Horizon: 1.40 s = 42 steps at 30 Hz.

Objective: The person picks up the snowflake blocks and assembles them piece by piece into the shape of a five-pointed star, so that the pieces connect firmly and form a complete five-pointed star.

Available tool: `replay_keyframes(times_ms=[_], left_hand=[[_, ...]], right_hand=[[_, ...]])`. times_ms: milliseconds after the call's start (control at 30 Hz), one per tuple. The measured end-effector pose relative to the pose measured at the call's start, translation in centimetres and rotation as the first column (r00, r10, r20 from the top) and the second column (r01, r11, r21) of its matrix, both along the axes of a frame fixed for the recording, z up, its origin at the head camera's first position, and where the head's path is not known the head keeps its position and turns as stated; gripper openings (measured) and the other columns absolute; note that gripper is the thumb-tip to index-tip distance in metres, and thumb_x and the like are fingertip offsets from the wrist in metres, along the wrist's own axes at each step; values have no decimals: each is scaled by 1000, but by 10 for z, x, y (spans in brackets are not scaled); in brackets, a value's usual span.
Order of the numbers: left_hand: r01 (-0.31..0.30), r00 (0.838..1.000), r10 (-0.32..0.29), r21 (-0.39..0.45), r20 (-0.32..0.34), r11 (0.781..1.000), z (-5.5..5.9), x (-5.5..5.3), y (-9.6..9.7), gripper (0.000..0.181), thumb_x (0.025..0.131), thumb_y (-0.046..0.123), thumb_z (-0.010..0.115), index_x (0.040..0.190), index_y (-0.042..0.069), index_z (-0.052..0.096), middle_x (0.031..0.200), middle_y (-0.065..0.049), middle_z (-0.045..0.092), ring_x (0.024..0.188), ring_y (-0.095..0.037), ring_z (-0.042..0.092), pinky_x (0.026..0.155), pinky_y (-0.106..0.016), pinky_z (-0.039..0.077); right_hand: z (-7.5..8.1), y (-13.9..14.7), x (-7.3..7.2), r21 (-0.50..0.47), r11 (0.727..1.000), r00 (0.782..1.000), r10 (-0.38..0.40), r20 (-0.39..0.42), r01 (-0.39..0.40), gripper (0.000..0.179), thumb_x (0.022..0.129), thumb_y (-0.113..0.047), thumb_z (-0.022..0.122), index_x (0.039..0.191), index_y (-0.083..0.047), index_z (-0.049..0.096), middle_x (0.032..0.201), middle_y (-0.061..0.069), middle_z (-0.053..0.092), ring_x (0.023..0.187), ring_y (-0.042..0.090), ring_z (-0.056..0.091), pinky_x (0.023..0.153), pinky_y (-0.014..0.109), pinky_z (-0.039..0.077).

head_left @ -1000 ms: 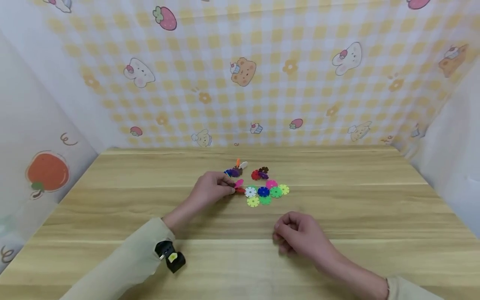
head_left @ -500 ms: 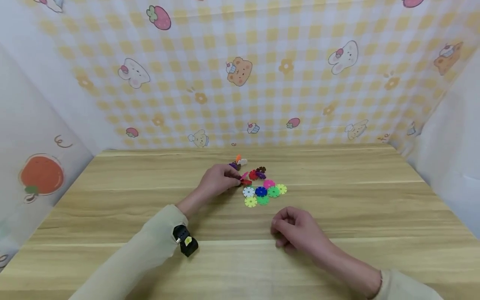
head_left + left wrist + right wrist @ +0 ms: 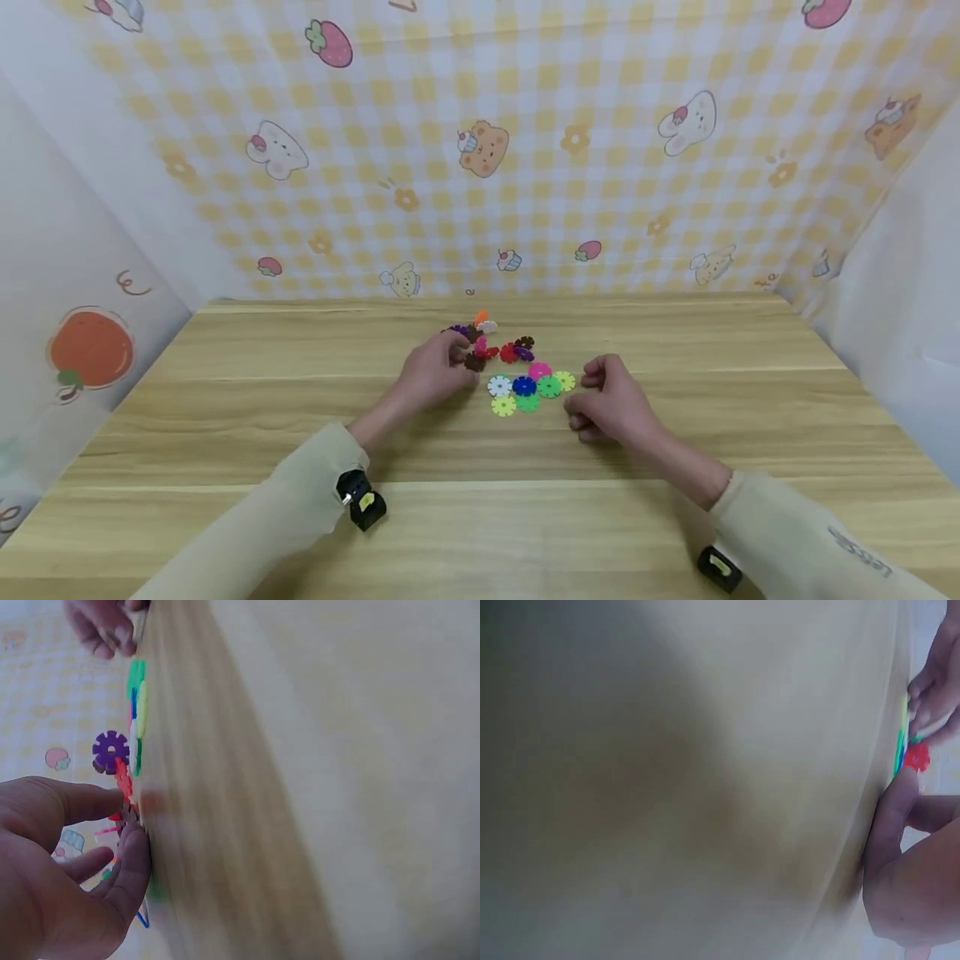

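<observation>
My left hand (image 3: 435, 371) is at the left of a small cluster of interlocking notched plastic discs, with a pink disc (image 3: 481, 344), a red disc and a brown disc (image 3: 474, 362). Its thumb and fingers stand apart around the brown disc; whether they touch it is hard to tell. Loosely curled, my right hand (image 3: 611, 404) holds nothing, just right of a flat group of discs: a white disc (image 3: 499, 386), a blue disc (image 3: 524, 386), a green disc (image 3: 549, 386), yellow ones and a pink one. In the left wrist view a purple disc (image 3: 111, 751) stands upright.
Behind the left hand lies a joined cluster with an orange disc (image 3: 482, 317) and a white disc (image 3: 487, 327). Another cluster, with a red disc (image 3: 509, 352), lies beside it. The wooden table (image 3: 480, 533) ends at a checked cloth backdrop (image 3: 525, 183).
My left hand carried the pink, red and brown cluster back beside the other clusters, and its fingers have spread. My right hand has moved forward toward the flat discs.
</observation>
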State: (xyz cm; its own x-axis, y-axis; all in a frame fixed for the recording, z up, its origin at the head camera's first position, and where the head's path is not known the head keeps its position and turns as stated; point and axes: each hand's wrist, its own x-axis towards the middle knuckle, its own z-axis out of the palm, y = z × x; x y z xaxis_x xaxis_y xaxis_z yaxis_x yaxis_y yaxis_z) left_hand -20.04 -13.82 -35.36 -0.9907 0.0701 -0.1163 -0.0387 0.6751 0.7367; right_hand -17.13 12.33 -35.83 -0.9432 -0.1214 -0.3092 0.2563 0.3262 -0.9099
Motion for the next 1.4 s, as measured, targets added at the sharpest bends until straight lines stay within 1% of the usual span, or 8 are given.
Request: replay_keyframes(times_ms=[133, 267, 467, 600, 733, 833, 1133, 1400], left_hand=[[-14, 1000, 15, 7, -20, 1000, -1, 12, 2, 36, 81, 6, 78, 111, 2, 59, 103, -11, 64, 92, -25, 60, 81, -36, 54], [20, 999, -22, -22, -50, 1000, 0, 23, 8, 28, 79, -1, 74, 100, 2, 57, 93, -9, 61, 82, -22, 55, 70, -30, 48], [83, 994, -90, -110, -63, 991, 4, 39, 22, 27, 78, 1, 74, 98, 7, 56, 85, -5, 58, 72, -19, 52, 60, -30, 44], [94, 990, -115, -224, -84, 970, 5, 45, 33, 31, 79, 17, 82, 94, 11, 56, 76, -1, 57, 64, -18, 51, 52, -30, 40], [99, 981, -148, -340, -121, 935, 2, 46, 42, 41, 78, 34, 88, 91, 13, 56, 70, 2, 55, 61, -16, 51, 48, -31, 40], [95, 977, -161, -385, -142, 918, 1, 45, 46, 42, 79, 35, 88, 92, 13, 56, 70, 3, 55, 61, -16, 51, 49, -32, 41], [101, 970, -175, -373, -169, 922, 0, 41, 51, 34, 80, 25, 85, 95, 11, 57, 67, 3, 55, 56, -16, 50, 49, -32, 38], [108, 979, -162, -355, -126, 929, 0, 42, 49, 35, 76, 20, 85, 93, 11, 56, 67, 2, 54, 55, -15, 46, 48, -30, 36]], right_hand=[[-2, -1, -13, 59, 997, 998, 46, -32, -44, 62, 88, 1, 71, 137, 1, 32, 138, 19, 43, 69, 17, 65, 61, 33, 61], [-3, -4, -19, 139, 986, 992, 104, -69, -93, 66, 88, -2, 73, 140, -2, 34, 145, 18, 45, 71, 18, 64, 60, 33, 60], [-3, -7, -22, 208, 968, 978, 170, -119, -143, 59, 89, 0, 70, 139, -2, 39, 136, 18, 51, 67, 18, 62, 55, 33, 58], [-2, -7, -21, 241, 956, 970, 200, -135, -164, 51, 90, 0, 70, 134, -1, 43, 126, 19, 53, 65, 18, 62, 54, 33, 58], [-2, -5, -19, 258, 952, 968, 207, -144, -166, 46, 91, -2, 71, 129, 0, 46, 117, 17, 56, 64, 17, 63, 54, 33, 59], [-2, -3, -15, 238, 958, 968, 200, -151, -161, 44, 90, -2, 73, 126, 2, 48, 113, 17, 58, 63, 16, 64, 56, 34, 60], [0, 6, 0, 268, 951, 964, 203, -173, -152, 38, 87, -5, 79, 116, 6, 57, 97, 13, 62, 64, 15, 65, 58, 31, 59], [2, 19, 16, 267, 944, 954, 245, -176, -193, 12, 93, -6, 71, 96, 4, 68, 77, 7, 69, 62, 15, 62, 57, 29, 57]])
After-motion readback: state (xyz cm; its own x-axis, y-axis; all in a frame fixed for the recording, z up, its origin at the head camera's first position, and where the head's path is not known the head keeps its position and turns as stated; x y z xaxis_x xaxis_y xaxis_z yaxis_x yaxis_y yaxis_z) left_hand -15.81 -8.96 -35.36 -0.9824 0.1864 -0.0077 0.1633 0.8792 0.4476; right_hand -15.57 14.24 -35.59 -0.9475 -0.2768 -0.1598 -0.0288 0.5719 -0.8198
